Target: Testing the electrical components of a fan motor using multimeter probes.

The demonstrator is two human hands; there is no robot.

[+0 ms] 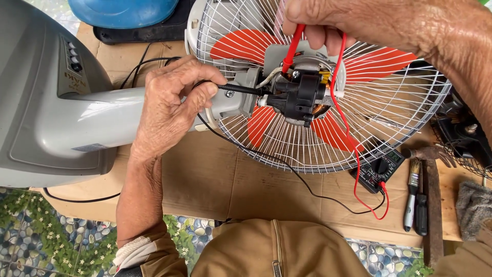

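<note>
- Your left hand, left of centre in the frame, is clenched around the black probe, pinching it between thumb and forefinger; the probe's tip points right into the fan motor
- Your right hand, at the top right of the frame, grasps the red probe between its fingertips, and the probe slants down so its tip meets the top of the motor
- The motor sits exposed at the centre of the frame, black and bare against the white wire guard, with 3 orange blades showing behind the wires
- The grey fan stand lies across the left of the frame, on the brown cardboard
- A red lead and a black lead run down to the small black multimeter at the lower right
- Just right of the meter lie a small brush, a black screwdriver and a hammer, side by side
</note>
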